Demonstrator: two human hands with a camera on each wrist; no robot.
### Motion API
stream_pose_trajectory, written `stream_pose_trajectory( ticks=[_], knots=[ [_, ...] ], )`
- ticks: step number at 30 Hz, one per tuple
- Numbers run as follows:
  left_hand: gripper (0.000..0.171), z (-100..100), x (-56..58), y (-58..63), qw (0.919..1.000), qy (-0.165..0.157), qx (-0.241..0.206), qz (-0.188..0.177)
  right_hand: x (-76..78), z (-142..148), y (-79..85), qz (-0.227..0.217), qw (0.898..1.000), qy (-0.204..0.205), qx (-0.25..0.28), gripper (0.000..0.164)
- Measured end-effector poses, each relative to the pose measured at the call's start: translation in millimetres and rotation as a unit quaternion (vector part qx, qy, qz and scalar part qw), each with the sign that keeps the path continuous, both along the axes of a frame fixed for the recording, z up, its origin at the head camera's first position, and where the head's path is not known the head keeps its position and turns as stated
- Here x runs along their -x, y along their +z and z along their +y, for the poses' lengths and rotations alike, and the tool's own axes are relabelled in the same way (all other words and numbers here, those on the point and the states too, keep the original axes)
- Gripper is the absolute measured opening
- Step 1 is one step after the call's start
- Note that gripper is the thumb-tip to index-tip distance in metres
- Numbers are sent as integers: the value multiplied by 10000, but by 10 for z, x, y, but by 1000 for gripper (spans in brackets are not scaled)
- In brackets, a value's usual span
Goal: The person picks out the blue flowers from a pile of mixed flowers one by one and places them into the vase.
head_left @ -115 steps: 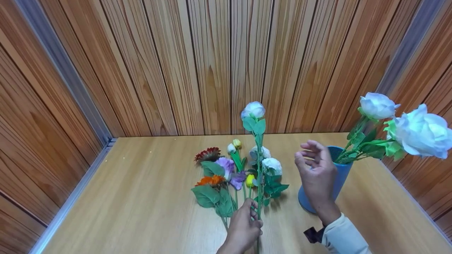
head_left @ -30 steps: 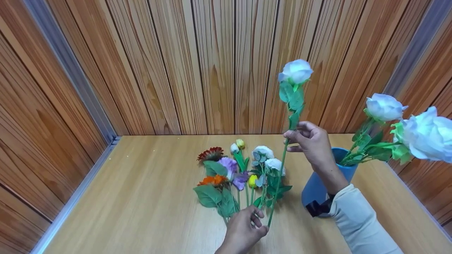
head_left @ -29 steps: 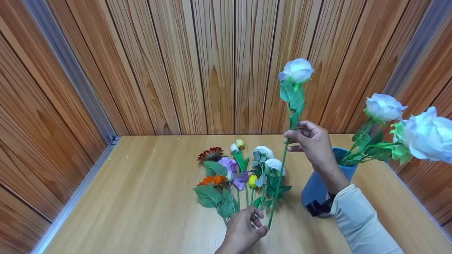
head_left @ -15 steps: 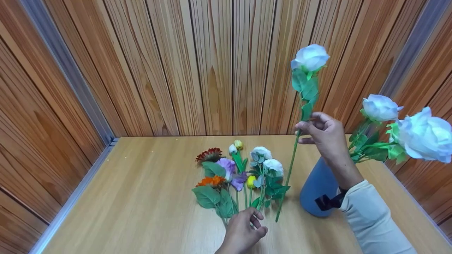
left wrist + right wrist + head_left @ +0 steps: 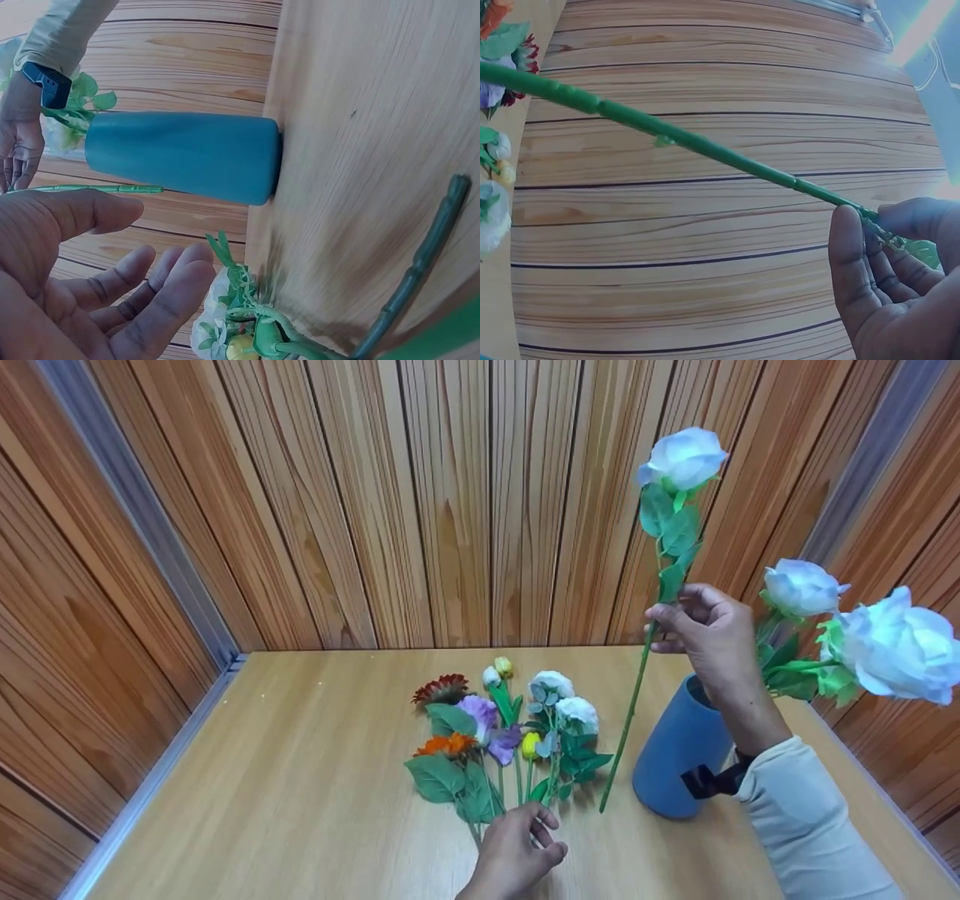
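My right hand [image 5: 716, 641] pinches the green stem of a white artificial rose [image 5: 684, 459] just under its leaves, holding it nearly upright in the air. The stem's bare lower end hangs left of the blue vase [image 5: 679, 754], apart from it. In the right wrist view the stem [image 5: 697, 142] runs out from between thumb and fingers. My left hand [image 5: 517, 847] rests low over the stems of the lying flowers, fingers loosely bent; the left wrist view shows nothing between its thumb and fingers. Two white roses [image 5: 896, 645] lean rightward out of the vase.
On the table [image 5: 300, 780] lie a dark red flower [image 5: 441, 688], an orange flower [image 5: 446, 745], purple flowers [image 5: 480, 716], tulips [image 5: 530, 745] and small white flowers [image 5: 576, 712]. Wood-panelled walls [image 5: 420, 510] enclose the back and sides.
My left hand has let go of the white rose's stem. The right hand, which was empty at first, has taken the rose and carried it up and to the right, nearer the vase.
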State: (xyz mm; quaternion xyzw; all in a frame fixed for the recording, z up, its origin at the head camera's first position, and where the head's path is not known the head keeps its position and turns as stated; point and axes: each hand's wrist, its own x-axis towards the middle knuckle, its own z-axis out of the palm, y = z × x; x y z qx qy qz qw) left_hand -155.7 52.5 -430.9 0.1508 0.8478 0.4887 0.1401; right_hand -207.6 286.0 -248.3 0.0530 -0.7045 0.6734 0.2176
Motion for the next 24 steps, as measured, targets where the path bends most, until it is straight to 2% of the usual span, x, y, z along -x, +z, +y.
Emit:
stream_pose_trajectory(
  ticks=[6, 12, 14, 21, 24],
  knots=[
    [19, 3, 3, -9, 10000, -33, 15, -75, -44, 59, 132, 52, 9998, -172, 22, 34],
    [17, -13, -6, -18, 9999, -21, -35, 159, -116, 115, 305, 91, 9982, -583, 45, 42],
    [17, -17, -5, -22, 9998, -31, -41, 216, -133, 126, 357, 189, 9979, -601, 138, 42],
    [18, -18, -2, -33, 9998, -95, -72, 175, -192, 152, 513, 320, 9958, -778, 364, 46],
    [18, -3, 2, -25, 10000, -79, 13, 53, -233, 165, 569, 456, 9939, -880, 476, 45]
  ],
)
